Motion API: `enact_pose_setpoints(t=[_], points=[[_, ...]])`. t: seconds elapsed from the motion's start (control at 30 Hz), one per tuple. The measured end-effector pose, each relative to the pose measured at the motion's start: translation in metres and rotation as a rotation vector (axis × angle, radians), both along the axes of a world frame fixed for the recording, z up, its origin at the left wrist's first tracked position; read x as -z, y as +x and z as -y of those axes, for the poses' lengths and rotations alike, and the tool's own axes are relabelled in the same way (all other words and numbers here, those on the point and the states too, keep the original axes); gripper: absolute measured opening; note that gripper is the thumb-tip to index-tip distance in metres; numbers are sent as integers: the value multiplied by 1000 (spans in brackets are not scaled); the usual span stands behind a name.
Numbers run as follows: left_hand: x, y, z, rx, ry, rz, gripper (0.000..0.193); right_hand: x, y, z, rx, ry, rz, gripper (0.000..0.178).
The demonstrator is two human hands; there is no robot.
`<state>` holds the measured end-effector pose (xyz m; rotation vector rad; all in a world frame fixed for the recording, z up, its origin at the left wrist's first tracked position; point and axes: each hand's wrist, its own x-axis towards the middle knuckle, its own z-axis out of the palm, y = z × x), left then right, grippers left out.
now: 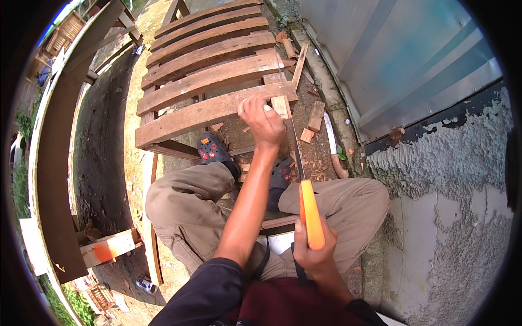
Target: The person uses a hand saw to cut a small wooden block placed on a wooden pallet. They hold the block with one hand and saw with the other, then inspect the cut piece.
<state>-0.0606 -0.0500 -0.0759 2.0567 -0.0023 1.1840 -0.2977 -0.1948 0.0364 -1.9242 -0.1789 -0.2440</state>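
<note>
Small pale rectangular wood block (280, 107), at near right end of brown slatted wooden bench (215, 110), gripped by left hand (263, 120); right hand (318, 256) closed around orange-handled steel handsaw (307, 195). Judged risk: slack left grip, block shifts, blade jumps thumbward. Slats flat, weathered; saw handle smooth, rounded

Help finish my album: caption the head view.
Left hand holds a wood block on the slats; right hand, a saw.

Slats (187, 120) ahead, saw (308, 193) nearer; perhaps room beside panel (402, 65)
</note>
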Motion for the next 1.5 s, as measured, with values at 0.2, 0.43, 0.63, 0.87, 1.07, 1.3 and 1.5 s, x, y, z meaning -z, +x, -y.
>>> enact_pose_setpoints(t=[0.2, 0.43, 0.63, 0.87, 1.07, 1.3, 1.5], points=[[-3, 0, 3, 5, -35, 48, 40, 13, -40, 30, 0, 108, -101, 20], [-2, 3, -1, 26, 7, -1, 33, 13, 134, -40, 69, 211, 24, 17], [-3, 5, 0, 6, -15, 49, 37, 29, -45, 16, -47, -244, 163, 15], [-8, -2, 0, 60, -3, -9, 33, 63, -73, 18, -56, -204, 202, 19], [-22, -5, -6, 86, 7, -51, 41, 78, -75, 34, -147, 173, -17, 35], [-18, 0, 3, -2, -41, -103, 40, 85, -62, 26, -164, 120, 10, 27], [-18, -1, 6, 37, -102, -67, 39, 103, -100, 36, -75, 54, -27, 13]])
